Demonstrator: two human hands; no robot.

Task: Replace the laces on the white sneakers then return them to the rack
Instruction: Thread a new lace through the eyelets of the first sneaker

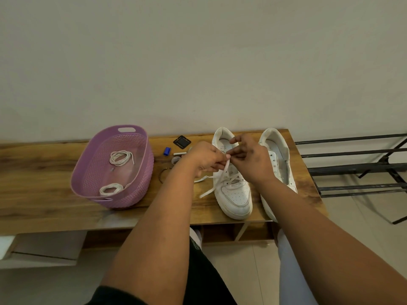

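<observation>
Two white sneakers stand on the wooden bench, toes toward me. The left sneaker (234,194) has a white lace (207,191) threaded partway through its lower eyelets, with loose ends trailing to its left. My left hand (203,160) grips the lace above the tongue. My right hand (251,158) pinches the lace close by, over the shoe's opening. The right sneaker (278,157) has bare eyelets and is partly hidden by my right forearm.
A purple basket (88,172) at the left holds two coiled white laces (121,158). Small items lie between basket and shoes: a black square object (182,142), a blue piece (167,151), a beaded bracelet (161,175). A black metal shoe rack (356,166) stands at the right.
</observation>
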